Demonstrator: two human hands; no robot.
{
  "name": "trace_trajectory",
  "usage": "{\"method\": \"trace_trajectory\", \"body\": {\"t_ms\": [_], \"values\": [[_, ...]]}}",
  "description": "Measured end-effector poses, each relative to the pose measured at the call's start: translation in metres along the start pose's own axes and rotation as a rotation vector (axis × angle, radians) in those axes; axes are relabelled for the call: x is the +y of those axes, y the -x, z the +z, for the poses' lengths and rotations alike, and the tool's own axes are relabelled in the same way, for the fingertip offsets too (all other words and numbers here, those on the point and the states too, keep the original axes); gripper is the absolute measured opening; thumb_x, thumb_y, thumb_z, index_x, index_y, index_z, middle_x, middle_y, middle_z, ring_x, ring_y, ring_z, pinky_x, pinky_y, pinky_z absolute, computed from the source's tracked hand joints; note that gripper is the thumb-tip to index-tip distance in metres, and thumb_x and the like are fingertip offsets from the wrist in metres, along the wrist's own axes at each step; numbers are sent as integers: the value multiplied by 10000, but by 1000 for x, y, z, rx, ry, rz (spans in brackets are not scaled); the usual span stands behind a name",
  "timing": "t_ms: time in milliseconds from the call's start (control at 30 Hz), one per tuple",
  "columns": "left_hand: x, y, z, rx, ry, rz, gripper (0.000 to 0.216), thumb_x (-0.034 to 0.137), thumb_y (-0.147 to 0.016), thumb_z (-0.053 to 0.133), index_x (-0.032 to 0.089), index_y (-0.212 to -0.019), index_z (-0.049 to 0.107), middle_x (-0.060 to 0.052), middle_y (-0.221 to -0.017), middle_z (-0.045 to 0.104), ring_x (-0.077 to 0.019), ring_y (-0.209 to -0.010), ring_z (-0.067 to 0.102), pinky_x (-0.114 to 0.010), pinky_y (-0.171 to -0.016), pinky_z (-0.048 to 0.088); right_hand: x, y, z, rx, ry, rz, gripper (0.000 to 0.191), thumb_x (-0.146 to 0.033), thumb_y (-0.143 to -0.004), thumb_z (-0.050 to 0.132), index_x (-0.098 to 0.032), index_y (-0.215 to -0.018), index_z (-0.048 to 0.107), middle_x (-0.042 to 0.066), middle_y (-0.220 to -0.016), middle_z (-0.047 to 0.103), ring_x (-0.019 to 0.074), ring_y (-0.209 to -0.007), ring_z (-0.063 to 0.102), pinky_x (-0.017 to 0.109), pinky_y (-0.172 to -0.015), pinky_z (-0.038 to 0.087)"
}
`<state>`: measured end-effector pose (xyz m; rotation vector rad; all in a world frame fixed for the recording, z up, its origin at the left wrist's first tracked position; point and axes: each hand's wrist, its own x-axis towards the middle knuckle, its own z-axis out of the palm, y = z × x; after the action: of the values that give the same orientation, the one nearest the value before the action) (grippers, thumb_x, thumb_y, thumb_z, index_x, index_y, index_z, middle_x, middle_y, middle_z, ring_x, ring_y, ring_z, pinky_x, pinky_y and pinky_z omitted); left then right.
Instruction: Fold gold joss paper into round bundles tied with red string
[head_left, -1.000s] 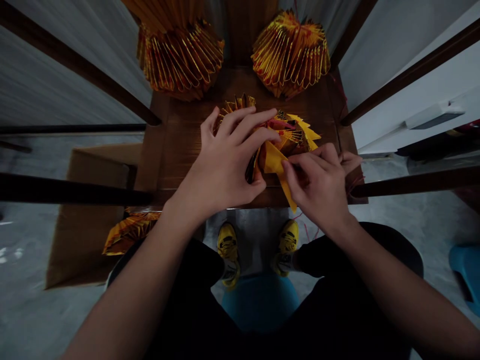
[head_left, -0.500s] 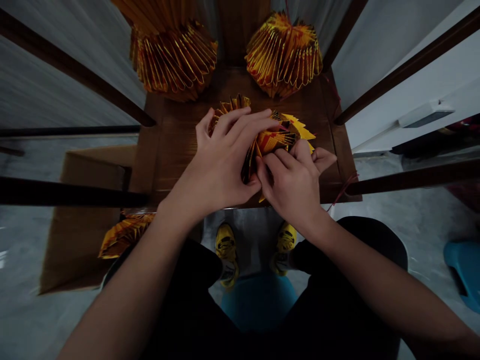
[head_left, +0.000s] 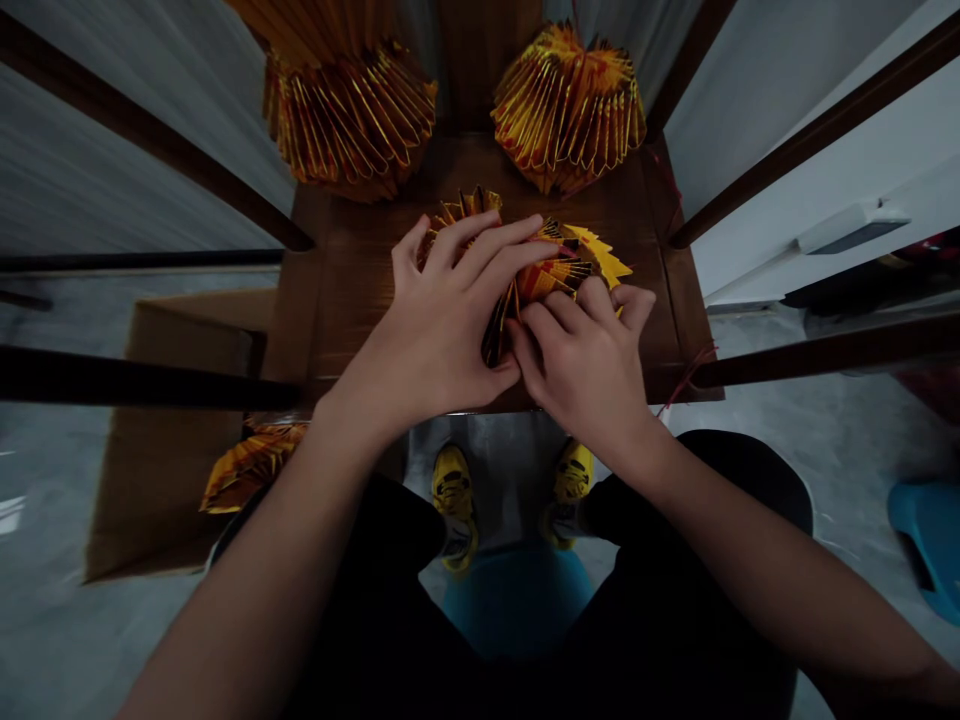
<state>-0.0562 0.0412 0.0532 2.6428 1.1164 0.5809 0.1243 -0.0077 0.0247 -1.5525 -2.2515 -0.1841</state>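
Observation:
A folded paper ornament point(head_left: 544, 280) in gold, orange and red, with fanned pleats, rests on the brown wooden seat point(head_left: 345, 320). Over its left side lies my left hand point(head_left: 454, 300), fingers curved around the pleats and thumb at the near edge, gripping it. My right hand point(head_left: 589, 350) is closed at the ornament's near right side, with thumb and forefinger pinched against the folds beside my left thumb. A zigzag-edged yellow piece point(head_left: 600, 255) sticks out beyond my right knuckles. Both hands hide much of the ornament.
Two larger pleated gold paper ornaments point(head_left: 352, 120) point(head_left: 568, 110) stand at the back of the seat. Dark wooden bars point(head_left: 150, 130) rise on both sides. On the floor at left is a cardboard box point(head_left: 165, 440) with another pleated paper piece point(head_left: 251, 470). A blue stool point(head_left: 926, 540) stands at right.
My right hand has shifted slightly, its outer fingers curling in a little toward the ornament. My left hand keeps its hold in nearly the same place.

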Motion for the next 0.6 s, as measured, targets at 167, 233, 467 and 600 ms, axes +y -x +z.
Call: {"method": "trace_trajectory", "body": {"t_ms": [167,233,467,600], "values": [[0,3,-2,-28,-34,-10,849,294,-851,726,426,-1623,396,29,-1781,394,-386,-1643,344,-704,-1334,151,23,13,-16,-96,-139,-248,301,-186,-1090,493,-153,-1357,630,186,-1377,697,339,-1206,639,518,-1013,466],[1,3,-2,-37,-37,-10,884,304,-834,756,437,-1628,389,26,-1786,384,-401,-1645,339,-713,-1336,152,34,18,-15,-87,-173,-316,347,-158,-1088,511,-122,-1421,600,199,-1429,687,336,-1250,645,507,-1041,480],[3,0,-3,-50,-33,-28,902,318,-808,768,411,-1631,411,7,-1776,403,-419,-1644,328,-717,-1344,138,43,19,-3,74,-113,-431,228,-97,-1074,562,-69,-1214,740,161,-1290,808,284,-1058,725,459,-970,540],[3,-1,-3,-56,-40,-25,862,297,-814,725,362,-1626,442,-4,-1771,410,-416,-1642,329,-709,-1345,132,35,15,-6,109,-44,-454,277,-57,-1079,508,-48,-1179,766,164,-1254,827,259,-979,750,427,-888,567]]}}
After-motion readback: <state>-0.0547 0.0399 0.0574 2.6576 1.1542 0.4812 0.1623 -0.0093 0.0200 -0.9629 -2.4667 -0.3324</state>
